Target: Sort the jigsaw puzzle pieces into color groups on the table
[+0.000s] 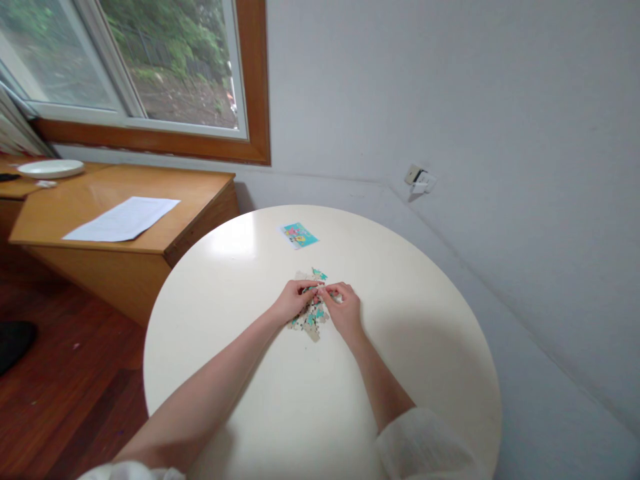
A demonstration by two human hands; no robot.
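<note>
A small heap of jigsaw puzzle pieces (313, 319) lies near the middle of the round white table (280, 400). Some pieces show teal and pink print, others a plain greyish back. Over the heap's left side is my left hand (295, 298), its thumb and fingers pinched together. From the right my right hand (345, 305) meets it, also in a pinch, fingertips almost touching those of the left. Small puzzle pieces appear to be between the fingertips, though they are partly hidden. Beyond the heap lies a picture card (299, 235) with colourful cartoon figures on teal.
A wooden desk (200, 193) stands at the left, bearing a sheet of paper (123, 219) and a white plate (51, 168). Behind the table is a white wall with a socket and plug (421, 181). A wood-framed window is at the upper left.
</note>
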